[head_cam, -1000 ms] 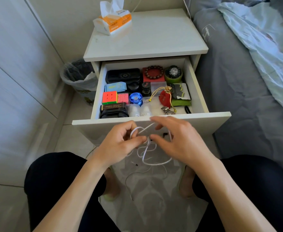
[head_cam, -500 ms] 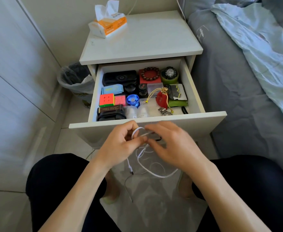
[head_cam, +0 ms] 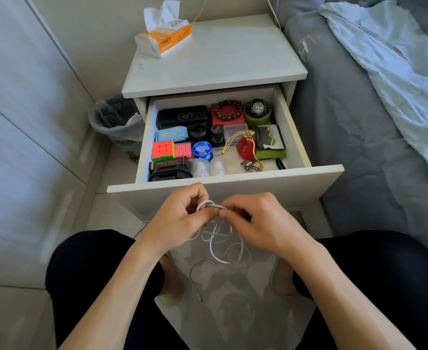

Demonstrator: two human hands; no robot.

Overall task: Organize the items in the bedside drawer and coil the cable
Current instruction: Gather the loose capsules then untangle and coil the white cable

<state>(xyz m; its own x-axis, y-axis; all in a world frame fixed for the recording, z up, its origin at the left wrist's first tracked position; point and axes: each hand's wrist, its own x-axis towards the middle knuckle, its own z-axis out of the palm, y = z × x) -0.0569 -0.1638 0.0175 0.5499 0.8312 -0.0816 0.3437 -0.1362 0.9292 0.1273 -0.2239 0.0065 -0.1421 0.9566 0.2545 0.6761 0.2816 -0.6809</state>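
the cable (head_cam: 223, 258) is being coiled: a small loop is pinched between the left hand (head_cam: 180, 218) and right hand (head_cam: 255, 223), close together; the hanging slack should be wound next.

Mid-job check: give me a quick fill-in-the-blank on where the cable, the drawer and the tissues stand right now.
1. Both the left hand and the right hand pinch the white ____, whose loose loops hang below them.
2. The drawer of the bedside table is ____.
3. The tissue pack lies on ____ of the bedside table.
4. The puzzle cube lies inside the drawer, on its ____ side.

Missing words: cable; open; top; left
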